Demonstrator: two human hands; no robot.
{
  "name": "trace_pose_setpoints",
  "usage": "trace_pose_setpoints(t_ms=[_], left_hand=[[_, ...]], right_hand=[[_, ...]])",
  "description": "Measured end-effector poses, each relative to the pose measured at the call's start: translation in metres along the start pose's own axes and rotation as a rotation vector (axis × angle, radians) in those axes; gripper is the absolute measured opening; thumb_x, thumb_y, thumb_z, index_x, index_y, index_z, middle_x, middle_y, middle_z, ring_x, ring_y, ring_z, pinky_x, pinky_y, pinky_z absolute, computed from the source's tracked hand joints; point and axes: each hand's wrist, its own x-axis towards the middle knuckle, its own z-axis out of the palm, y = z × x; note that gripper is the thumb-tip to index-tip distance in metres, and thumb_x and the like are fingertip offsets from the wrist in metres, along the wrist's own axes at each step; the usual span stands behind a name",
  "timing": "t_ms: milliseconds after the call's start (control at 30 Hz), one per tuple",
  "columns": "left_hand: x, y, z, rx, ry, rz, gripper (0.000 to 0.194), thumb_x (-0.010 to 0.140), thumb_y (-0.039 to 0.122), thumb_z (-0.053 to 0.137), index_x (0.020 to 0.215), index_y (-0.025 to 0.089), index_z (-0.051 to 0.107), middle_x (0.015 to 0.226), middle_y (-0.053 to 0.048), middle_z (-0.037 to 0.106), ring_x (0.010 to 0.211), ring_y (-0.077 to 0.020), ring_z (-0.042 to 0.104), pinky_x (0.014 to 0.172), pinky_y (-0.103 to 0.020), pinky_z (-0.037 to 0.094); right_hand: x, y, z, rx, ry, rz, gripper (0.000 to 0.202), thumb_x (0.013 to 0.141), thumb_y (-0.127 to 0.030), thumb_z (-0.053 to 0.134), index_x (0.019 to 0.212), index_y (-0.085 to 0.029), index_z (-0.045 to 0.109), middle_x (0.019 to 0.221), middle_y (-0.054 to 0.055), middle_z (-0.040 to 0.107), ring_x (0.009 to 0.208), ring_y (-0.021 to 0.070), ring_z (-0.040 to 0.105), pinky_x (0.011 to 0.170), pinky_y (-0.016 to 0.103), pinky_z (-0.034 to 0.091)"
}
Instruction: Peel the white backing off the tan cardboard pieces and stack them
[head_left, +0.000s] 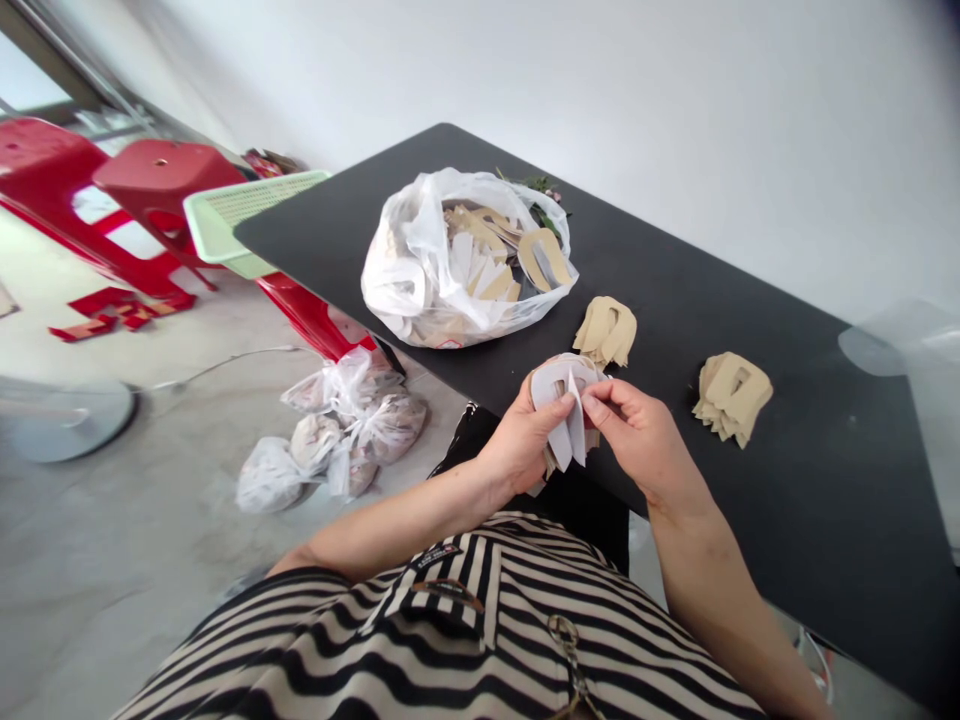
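My left hand (527, 432) is closed round a stack of white and tan paper cutouts (553, 388) at the near edge of the black table. The thumb and fingers of my right hand (632, 432) pinch the raised edge of a white piece on that stack. Just beyond my hands lies a tan cutout pile (606, 330), and another tan pile (733, 395) lies farther right. A white plastic bag (420, 225), open at the top, holds many loose white and tan cutouts.
Green leaves (541, 190) lie behind the bag. A pale green basket (214, 225) adjoins the left end of the black table (675, 270). Red stools (161, 175) stand at the left. Tied plastic bags (270, 475) and a round base (67, 420) are on the floor.
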Motion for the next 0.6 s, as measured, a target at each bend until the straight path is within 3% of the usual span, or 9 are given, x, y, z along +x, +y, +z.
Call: trace_pose_setpoints(t_ms=[167, 600], left_hand=[[0.0, -0.0001, 0.0, 0.001, 0.011, -0.004, 0.067, 0.071, 0.025, 0.09, 0.13, 0.023, 0.058, 0.1, -0.002, 0.072, 0.079, -0.0153, 0.069, 0.076, -0.029, 0.058], [-0.0014, 0.0009, 0.0009, 0.013, 0.001, -0.02, 0.073, 0.07, 0.028, 0.09, 0.134, 0.024, 0.055, 0.1, -0.002, 0.072, 0.072, -0.0155, 0.068, 0.068, -0.03, 0.059]], right_hand=[[0.0, 0.001, 0.0, 0.022, -0.001, 0.009, 0.023, 0.092, -0.043, 0.066, 0.095, -0.021, 0.072, 0.081, 0.003, 0.071, 0.072, 0.0187, 0.066, 0.065, 0.029, 0.053], [-0.0007, 0.0023, -0.0002, 0.029, 0.002, 0.007, 0.023, 0.092, -0.043, 0.066, 0.094, -0.021, 0.072, 0.081, 0.003, 0.072, 0.073, 0.0189, 0.066, 0.065, 0.029, 0.053]])
